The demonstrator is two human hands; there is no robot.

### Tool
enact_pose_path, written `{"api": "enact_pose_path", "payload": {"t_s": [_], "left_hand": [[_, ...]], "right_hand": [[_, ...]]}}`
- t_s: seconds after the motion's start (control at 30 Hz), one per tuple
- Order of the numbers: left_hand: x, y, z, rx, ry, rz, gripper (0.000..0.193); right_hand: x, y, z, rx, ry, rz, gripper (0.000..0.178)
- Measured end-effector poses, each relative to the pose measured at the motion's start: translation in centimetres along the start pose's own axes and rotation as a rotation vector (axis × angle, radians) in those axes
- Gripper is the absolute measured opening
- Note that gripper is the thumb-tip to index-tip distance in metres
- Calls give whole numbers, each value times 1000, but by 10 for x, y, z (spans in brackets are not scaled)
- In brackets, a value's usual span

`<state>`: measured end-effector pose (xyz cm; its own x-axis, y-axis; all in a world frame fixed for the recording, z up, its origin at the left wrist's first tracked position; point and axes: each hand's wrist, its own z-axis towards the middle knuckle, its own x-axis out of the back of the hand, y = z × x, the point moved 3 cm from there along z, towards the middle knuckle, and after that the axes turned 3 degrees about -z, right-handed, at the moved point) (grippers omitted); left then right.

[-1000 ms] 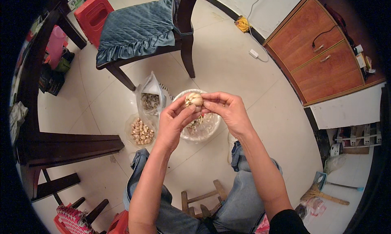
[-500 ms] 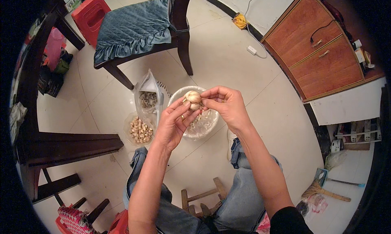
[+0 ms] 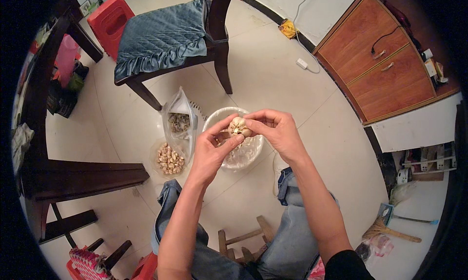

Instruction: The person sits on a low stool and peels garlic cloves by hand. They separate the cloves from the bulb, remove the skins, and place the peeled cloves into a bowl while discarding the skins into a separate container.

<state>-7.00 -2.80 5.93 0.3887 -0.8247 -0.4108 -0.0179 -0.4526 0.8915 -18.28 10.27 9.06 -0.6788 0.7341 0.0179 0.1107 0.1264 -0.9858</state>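
Observation:
A pale garlic bulb [image 3: 239,127] is held between my two hands, its stem end turned up toward me. My left hand [image 3: 213,146] grips it from the left, thumb below and fingers behind. From the right, my right hand [image 3: 274,130] closes thumb and fingers on its upper side. Under the hands stands a white basin [image 3: 254,160] lined with clear plastic, with bits of skin in it. To the left of it sits a clear container of loose garlic cloves [image 3: 170,160]. Behind that, an open plastic bag [image 3: 171,107] holds greyish pieces that I cannot make out.
A dark wooden chair with a blue quilted cover [image 3: 161,36] stands ahead, beside a red plastic stool [image 3: 111,21]. Dark table legs [image 3: 97,176] reach in from the left. At right are a wooden cabinet [image 3: 382,75], a white power adapter [image 3: 302,63] and a small broom [image 3: 390,230].
The garlic bulb has been turned so its stem end now faces up. My left thumb has moved beneath it, and my right fingers now rest over its top.

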Motion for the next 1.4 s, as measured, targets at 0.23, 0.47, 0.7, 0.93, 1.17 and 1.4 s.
{"api": "enact_pose_path", "payload": {"t_s": [0.23, 0.47, 0.7, 0.93, 1.17, 1.4], "left_hand": [[1, -1, 0, -63, -10, 167, 53], [3, 10, -1, -29, -11, 128, 54], [13, 6, -1, -116, 47, 221, 51], [6, 16, 5, -31, -16, -12, 51], [12, 18, 5, 104, 10, -240, 48], [15, 14, 10, 125, -14, -413, 44]], "right_hand": [[6, 3, 0, -12, -17, -56, 24], [-6, -7, 2, 60, -23, -156, 21], [-24, -6, 3, 291, 44, -453, 18], [-11, 8, 18, 112, 64, -58, 18], [-10, 11, 21, -64, -97, 192, 21], [-11, 12, 24, -184, -104, 423, 23]]}}
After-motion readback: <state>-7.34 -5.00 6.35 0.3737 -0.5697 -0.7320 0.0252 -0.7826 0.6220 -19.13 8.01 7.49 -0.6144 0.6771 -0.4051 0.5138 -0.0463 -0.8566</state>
